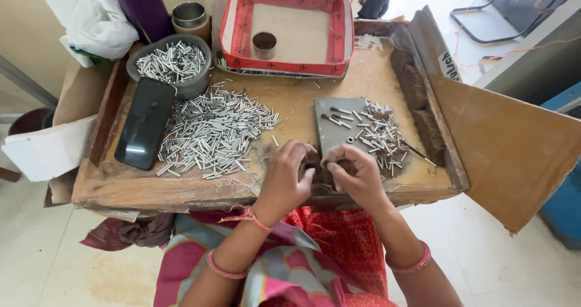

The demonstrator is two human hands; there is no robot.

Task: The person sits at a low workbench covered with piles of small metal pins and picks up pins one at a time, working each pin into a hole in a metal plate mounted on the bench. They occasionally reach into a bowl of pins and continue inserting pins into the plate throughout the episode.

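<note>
Both hands meet at the near edge of the worn brown cardboard-lined counter (363, 77). The left hand (289, 177) and right hand (354, 173) pinch something small, hidden. A large heap of short silver metal tubes (212, 131) lies left; fewer tubes (378, 131) lie on a grey flat plate (330, 134).

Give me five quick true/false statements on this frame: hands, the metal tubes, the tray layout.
1. Both hands, the left hand and the right hand, meet at the near edge of the work tray. True.
2. The big loose pile of metal tubes lies right of the hands. False: it lies to their left; a smaller scatter sits on the grey plate to the right.
3. The grey bowl is empty. False: it holds metal tubes.
4. A black phone lies flat beside the big pile. True.
5. The red-edged box is packed full of tubes. False: it holds only a small dark cup.
</note>
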